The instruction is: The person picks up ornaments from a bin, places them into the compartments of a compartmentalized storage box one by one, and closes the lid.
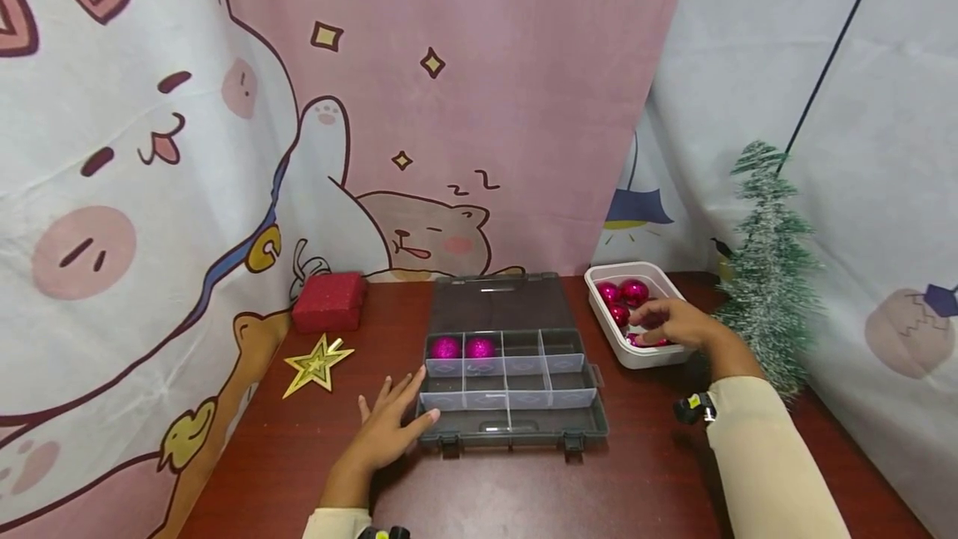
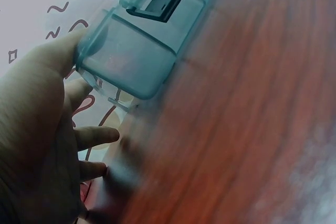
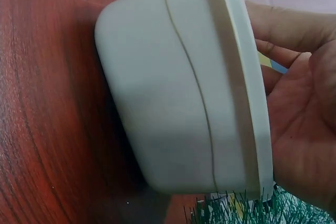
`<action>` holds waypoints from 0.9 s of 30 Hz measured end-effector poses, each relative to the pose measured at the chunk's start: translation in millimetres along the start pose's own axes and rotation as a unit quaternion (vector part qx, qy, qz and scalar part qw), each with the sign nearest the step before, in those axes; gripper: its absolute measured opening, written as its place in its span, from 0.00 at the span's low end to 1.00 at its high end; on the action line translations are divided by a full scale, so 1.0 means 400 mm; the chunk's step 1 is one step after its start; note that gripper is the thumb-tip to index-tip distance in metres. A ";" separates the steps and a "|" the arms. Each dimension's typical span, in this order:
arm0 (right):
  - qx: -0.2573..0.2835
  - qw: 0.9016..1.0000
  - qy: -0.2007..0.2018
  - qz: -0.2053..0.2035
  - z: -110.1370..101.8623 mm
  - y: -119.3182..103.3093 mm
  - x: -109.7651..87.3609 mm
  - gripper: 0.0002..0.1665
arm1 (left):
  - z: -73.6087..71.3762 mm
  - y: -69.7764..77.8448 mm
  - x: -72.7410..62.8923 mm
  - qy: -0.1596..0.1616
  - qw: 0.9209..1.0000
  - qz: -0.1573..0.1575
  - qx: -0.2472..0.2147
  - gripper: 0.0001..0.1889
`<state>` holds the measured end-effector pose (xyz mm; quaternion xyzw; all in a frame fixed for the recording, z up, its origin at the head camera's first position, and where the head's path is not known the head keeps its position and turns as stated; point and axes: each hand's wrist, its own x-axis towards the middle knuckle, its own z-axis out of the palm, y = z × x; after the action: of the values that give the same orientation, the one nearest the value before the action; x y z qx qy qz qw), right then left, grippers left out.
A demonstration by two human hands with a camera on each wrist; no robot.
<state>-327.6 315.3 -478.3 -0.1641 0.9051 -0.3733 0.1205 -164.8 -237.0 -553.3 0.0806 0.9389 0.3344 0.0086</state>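
A dark translucent organizer box (image 1: 509, 418) lies with its lid (image 1: 494, 304) raised at the back. Two glittery magenta balls, a left one (image 1: 445, 348) and a right one (image 1: 481, 348), sit in its back-row compartments. My left hand (image 1: 385, 427) rests at the box's front left corner, fingers spread and thumb on the edge. Over the white tub (image 1: 632, 356) at the right, my right hand (image 1: 677, 324) reaches in, with thumb and forefinger apart. Several shiny magenta balls (image 1: 634, 292) lie in that tub. Its wall (image 3: 157, 87) hides my right fingertips in the right wrist view.
A frosted miniature tree (image 1: 771, 273) stands to the right, close to my right forearm. On the left of the table (image 1: 524, 489) are a gold star (image 1: 318, 365) and a red box (image 1: 328, 302). Printed cloth (image 1: 524, 106) hangs behind everything.
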 end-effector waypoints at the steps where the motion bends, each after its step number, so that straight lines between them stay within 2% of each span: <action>1: 0.000 1.000 -0.007 -0.006 -0.001 0.001 0.001 0.25 | 0.000 -0.001 0.000 0.001 1.000 0.000 0.000 0.44; 7: -0.008 0.999 -0.034 -0.022 0.001 0.008 0.010 0.21 | 0.002 -0.004 0.000 0.000 1.000 0.000 0.000 0.44; 15: -0.005 0.999 -0.049 -0.013 0.003 0.011 0.017 0.19 | 0.000 -0.001 -0.001 0.000 1.000 -0.002 -0.001 0.44; 22: -0.009 0.999 -0.051 0.000 0.004 0.018 0.024 0.19 | -0.001 0.002 -0.002 0.000 1.000 -0.001 -0.006 0.44; 27: -0.008 0.999 -0.053 -0.006 0.006 0.016 0.022 0.19 | -0.001 0.004 -0.004 -0.001 1.000 -0.002 -0.006 0.44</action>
<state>-336.2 314.7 -485.2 -0.1901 0.8992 -0.3578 0.1650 -163.2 -236.6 -552.1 0.0787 0.9372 0.3396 0.0103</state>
